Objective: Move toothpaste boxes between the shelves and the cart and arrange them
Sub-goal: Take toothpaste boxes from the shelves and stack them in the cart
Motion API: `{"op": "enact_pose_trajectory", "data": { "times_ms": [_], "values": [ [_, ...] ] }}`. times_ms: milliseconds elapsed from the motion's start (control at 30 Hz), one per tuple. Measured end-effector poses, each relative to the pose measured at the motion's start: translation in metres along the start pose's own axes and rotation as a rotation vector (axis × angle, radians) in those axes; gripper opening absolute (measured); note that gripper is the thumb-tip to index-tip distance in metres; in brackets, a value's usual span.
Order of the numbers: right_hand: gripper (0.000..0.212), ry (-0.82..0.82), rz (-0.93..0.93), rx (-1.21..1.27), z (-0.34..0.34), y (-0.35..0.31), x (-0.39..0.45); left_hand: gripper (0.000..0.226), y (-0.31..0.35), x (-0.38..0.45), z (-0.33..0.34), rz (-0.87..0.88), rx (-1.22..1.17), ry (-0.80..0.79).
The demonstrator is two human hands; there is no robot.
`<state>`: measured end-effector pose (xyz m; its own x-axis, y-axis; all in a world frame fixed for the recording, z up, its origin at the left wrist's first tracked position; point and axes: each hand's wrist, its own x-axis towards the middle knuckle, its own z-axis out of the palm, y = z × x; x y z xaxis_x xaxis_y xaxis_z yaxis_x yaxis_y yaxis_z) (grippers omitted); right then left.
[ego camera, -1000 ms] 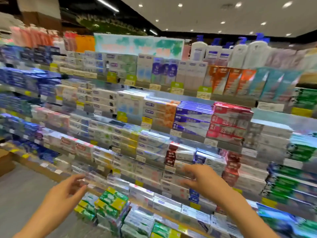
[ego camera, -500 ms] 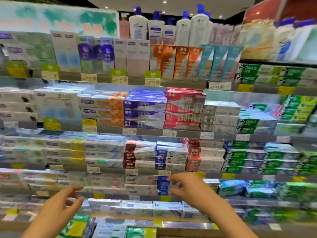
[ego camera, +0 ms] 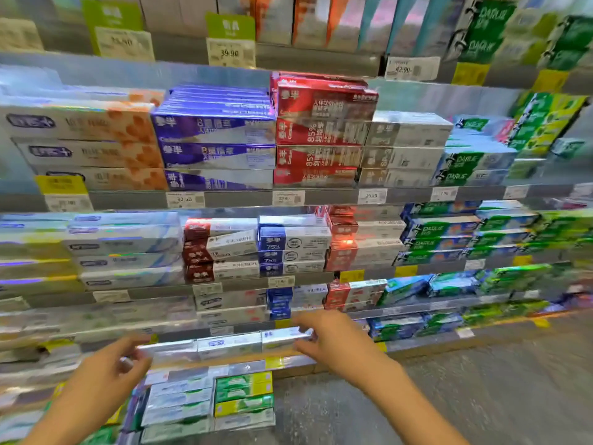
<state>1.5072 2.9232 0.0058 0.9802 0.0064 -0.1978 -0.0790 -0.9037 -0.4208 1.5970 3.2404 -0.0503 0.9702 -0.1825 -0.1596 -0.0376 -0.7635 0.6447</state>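
Row of long silvery-white toothpaste boxes (ego camera: pixel 224 346) lies end to end at front of low shelf (ego camera: pixel 426 346). Left hand (ego camera: pixel 106 380) pinches row's left end, fingers curled; right hand (ego camera: pixel 330 340) clasps right end. End-on pressure likely keeps row together for shifting. Green-yellow boxes (ego camera: pixel 244 396) stacked below. Cart not visible.
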Motion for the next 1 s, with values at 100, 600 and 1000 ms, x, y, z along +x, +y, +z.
{"op": "enact_pose_trajectory", "data": {
  "times_ms": [100, 600, 1000],
  "values": [
    [0.036, -0.017, -0.008, 0.025, 0.027, 0.017, 0.023, 0.023, -0.011, 0.020, 0.030, -0.028, -0.008, -0.057],
    [0.032, -0.079, 0.047, 0.032, 0.355, 0.159, 0.179, 0.028, -0.185, 0.126, 0.317, 0.022, 0.025, -0.116],
    [0.034, -0.213, -0.075, -0.178, 0.602, 0.214, 0.300, 0.041, -0.326, 0.192, 0.502, 0.082, 0.337, -0.191]
  ]
}}
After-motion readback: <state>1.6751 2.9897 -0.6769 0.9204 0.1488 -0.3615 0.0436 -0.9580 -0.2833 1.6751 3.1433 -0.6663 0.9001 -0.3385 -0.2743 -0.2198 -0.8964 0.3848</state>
